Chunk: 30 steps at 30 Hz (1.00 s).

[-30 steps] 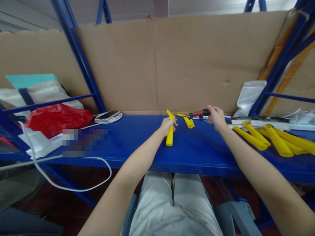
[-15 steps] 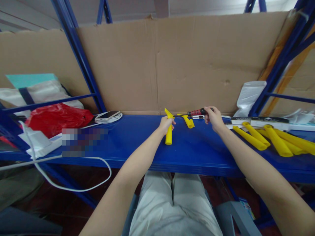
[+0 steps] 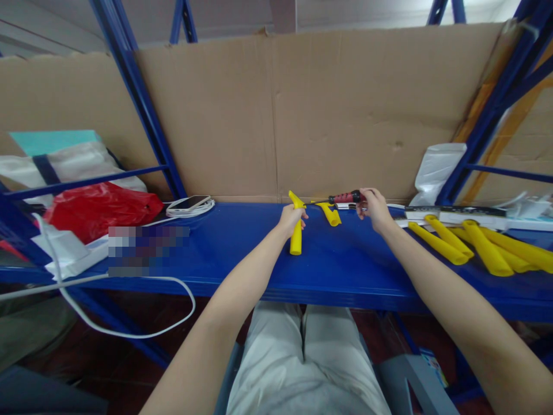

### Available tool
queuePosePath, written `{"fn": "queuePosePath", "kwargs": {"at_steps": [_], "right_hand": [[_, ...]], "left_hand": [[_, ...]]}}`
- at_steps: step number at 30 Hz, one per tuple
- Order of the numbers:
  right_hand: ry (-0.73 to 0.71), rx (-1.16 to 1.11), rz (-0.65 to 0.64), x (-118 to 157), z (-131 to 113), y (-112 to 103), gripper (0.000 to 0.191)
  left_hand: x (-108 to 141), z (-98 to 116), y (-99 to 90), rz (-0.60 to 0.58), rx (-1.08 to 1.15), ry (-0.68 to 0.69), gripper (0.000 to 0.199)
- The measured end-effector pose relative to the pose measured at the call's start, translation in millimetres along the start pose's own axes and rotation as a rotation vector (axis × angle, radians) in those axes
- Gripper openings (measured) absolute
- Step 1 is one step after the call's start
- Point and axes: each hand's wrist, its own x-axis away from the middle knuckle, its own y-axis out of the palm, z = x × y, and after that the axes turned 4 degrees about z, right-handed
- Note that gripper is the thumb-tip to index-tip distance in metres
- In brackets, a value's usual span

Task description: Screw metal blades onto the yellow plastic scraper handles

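Observation:
My left hand is closed around a yellow plastic handle, which stands roughly upright over the blue shelf with its tapered end at the top. In my right hand is the back end of a screwdriver with a red and black grip. Its dark shaft points left and meets the handle near the top, just above my left fingers. The tip itself is too small to make out. Behind the shaft, a short yellow piece lies on the shelf between my hands.
Several yellow handles lie at the right beside white boxes. A phone with a coiled white cable, a red plastic bag and a power strip are at the left. A cardboard sheet stands behind the blue shelf.
The red grip looks blurred or turned compared with before, and my right fingers have shifted slightly on it. My left hand and the yellow handle stay in place.

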Motion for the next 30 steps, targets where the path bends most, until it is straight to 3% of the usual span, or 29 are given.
{"fn": "queuePosePath", "kwargs": {"at_steps": [4, 8, 16, 24, 30], "right_hand": [[0.014, 0.100, -0.021, 1.3, -1.8, -2.9, 0.035], [0.058, 0.055, -0.025, -0.3, -2.0, -3.1, 0.024], [-0.045, 0.097, -0.020, -4.3, 3.0, -5.2, 0.047], [-0.038, 0.048, 0.045, -1.0, -3.6, -0.9, 0.034], [-0.033, 0.104, 0.059, 0.1, -3.1, -2.6, 0.037]], "left_hand": [[-0.3, -0.5, 0.4, 0.007, 0.005, -0.011, 0.018], [0.2, -0.4, 0.5, -0.002, 0.016, -0.013, 0.019], [-1.9, -0.8, 0.4, 0.007, 0.014, -0.005, 0.018], [0.4, 0.0, -0.1, 0.008, 0.027, 0.009, 0.016], [0.2, -0.2, -0.2, 0.010, 0.029, 0.012, 0.016]]}}
